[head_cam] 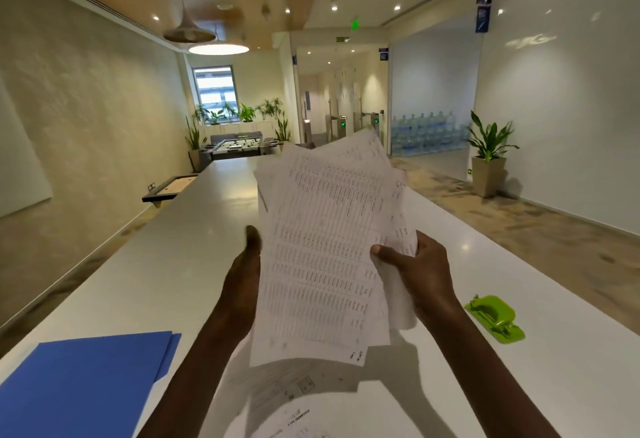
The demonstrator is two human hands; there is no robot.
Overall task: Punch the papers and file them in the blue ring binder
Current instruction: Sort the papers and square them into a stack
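While both hands hold the papers [325, 247] up above the table [207, 223] — left hand [242, 275] and right hand [419, 271] pinching opposite side edges — the fanned sheets look light, floppy, slippery; squaring them first seems wise.

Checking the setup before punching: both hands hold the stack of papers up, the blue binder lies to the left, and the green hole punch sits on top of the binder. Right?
Not quite. In the head view the green hole punch sits on the white table to the right, apart from the blue binder. The rest holds: left hand and right hand hold the papers.
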